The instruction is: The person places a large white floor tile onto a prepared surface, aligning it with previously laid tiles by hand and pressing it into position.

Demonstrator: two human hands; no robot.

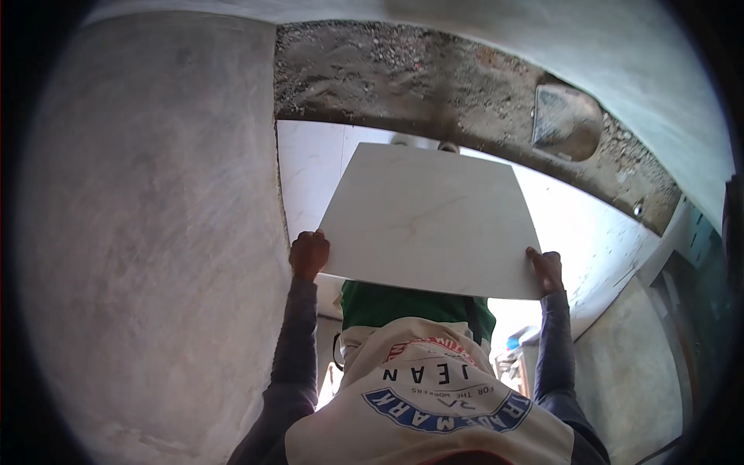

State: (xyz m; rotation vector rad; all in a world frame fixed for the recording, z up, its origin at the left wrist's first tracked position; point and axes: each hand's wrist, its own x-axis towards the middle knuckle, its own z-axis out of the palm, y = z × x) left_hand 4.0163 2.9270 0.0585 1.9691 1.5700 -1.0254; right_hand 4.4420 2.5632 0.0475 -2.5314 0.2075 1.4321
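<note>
A large pale tile [430,221] with faint veining is held up in front of my body, spanning both hands. My left hand [310,254] is closed on its left edge, close to the near corner. At the opposite edge my right hand [547,270] grips the tile, with the thumb showing along the border and the other fingers mostly hidden. Beneath the tile lie white floor tiles [310,151], and the toes of my shoes [448,147] peek out past its far edge.
A strip of rough, gravelly dirt or mortar [434,74] runs beyond the laid tiles. On it rests a worn metal pan or shovel blade [568,122]. A plastered grey wall [155,232] stands close at my left, and another wall [651,85] rises on the far right.
</note>
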